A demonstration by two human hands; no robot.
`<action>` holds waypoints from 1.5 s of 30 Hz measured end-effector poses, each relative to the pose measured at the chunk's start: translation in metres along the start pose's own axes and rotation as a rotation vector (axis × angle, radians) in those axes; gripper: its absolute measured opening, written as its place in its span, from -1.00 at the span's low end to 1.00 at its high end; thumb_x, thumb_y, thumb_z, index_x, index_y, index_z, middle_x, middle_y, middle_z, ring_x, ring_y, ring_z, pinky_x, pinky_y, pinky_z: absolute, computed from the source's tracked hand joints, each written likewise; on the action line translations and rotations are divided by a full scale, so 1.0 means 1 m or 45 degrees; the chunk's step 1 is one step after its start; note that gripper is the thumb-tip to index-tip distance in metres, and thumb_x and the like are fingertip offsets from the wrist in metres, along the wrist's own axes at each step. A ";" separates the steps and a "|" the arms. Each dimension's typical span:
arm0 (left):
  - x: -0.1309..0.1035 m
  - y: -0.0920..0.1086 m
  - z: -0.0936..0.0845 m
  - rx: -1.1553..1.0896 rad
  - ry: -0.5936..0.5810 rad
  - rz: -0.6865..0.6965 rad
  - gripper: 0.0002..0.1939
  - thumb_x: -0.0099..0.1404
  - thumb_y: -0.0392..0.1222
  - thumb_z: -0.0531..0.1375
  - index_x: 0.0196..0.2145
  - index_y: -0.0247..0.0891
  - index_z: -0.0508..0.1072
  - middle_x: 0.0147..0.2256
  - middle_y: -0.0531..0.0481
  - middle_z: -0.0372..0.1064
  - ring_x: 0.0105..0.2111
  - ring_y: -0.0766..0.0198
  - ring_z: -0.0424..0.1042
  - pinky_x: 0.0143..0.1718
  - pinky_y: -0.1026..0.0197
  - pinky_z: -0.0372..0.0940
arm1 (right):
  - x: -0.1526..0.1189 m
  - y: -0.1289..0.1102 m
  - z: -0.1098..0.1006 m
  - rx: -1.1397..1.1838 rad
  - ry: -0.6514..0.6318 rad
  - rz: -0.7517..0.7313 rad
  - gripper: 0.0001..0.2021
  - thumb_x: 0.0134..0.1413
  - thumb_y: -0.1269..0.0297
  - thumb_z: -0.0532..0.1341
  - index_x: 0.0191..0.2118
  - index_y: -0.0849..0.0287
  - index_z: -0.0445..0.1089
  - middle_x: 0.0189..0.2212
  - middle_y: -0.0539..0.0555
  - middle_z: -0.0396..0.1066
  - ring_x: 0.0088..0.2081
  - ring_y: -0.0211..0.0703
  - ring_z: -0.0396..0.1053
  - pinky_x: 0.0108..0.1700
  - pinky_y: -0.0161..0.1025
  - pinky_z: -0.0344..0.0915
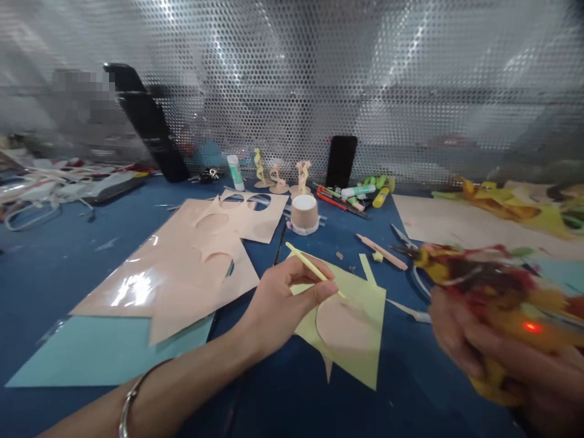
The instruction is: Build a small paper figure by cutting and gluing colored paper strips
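At your left, peach sheets [173,274] with round holes cut in them lie on the blue bench [283,401]. Next comes your left grip [285,298], thumb and forefinger pinched on a slim yellow stick [306,261], which slants over the far edge of a peach disc [347,322]; you cannot tell whether its lower tip touches. The stick looks like paper: light, fairly stiff along its length, but easily dented or bent, so hold it softly around the middle. The disc lies on a yellow sheet [365,368]; it seems thin and apt to slide, best steadied by its rim. At the right, your right grip [474,340] is wrapped around a blurred yellow tool [529,310] with a red light; it is probably the heaviest piece here, and calls for a full-handed hold.
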State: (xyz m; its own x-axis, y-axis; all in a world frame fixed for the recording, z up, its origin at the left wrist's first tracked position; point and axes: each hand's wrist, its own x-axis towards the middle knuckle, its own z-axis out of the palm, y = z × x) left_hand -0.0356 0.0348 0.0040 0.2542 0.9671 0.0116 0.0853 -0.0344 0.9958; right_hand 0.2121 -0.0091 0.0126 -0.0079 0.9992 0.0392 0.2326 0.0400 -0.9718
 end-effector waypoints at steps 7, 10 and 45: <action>0.005 0.001 0.013 0.663 -0.196 0.267 -0.91 0.17 -0.14 0.30 -0.44 -0.16 0.49 -0.35 0.13 0.52 -0.29 0.26 0.45 -0.21 0.22 0.26 | 0.007 0.006 0.007 0.160 -0.011 0.184 -0.67 -0.03 0.00 0.26 -0.58 0.13 0.29 -0.73 -0.06 0.20 -0.63 -0.32 0.16 -0.58 -0.37 0.09; 0.007 -0.006 0.015 0.648 -0.214 0.312 -0.93 0.18 -0.19 0.29 -0.45 -0.17 0.53 -0.35 0.12 0.53 -0.30 0.30 0.48 -0.23 0.28 0.27 | 0.008 0.013 0.008 0.178 0.020 0.275 -0.66 -0.06 -0.03 0.29 -0.55 0.14 0.32 -0.72 -0.07 0.23 -0.62 -0.33 0.18 -0.57 -0.38 0.09; 0.009 -0.016 0.014 0.759 -0.359 0.300 -0.91 0.22 -0.19 0.25 -0.41 -0.21 0.54 -0.40 0.04 0.50 -0.37 0.30 0.45 -0.36 0.32 0.26 | 0.008 0.018 0.010 0.129 0.038 0.333 -0.67 -0.06 -0.03 0.29 -0.57 0.13 0.37 -0.72 -0.05 0.26 -0.63 -0.30 0.20 -0.59 -0.37 0.12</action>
State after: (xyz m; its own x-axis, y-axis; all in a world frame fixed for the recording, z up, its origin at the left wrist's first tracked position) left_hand -0.0216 0.0405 -0.0135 0.5645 0.8172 0.1166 0.4907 -0.4458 0.7487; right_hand 0.2063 0.0000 -0.0069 0.0685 0.9751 -0.2107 0.1245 -0.2179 -0.9680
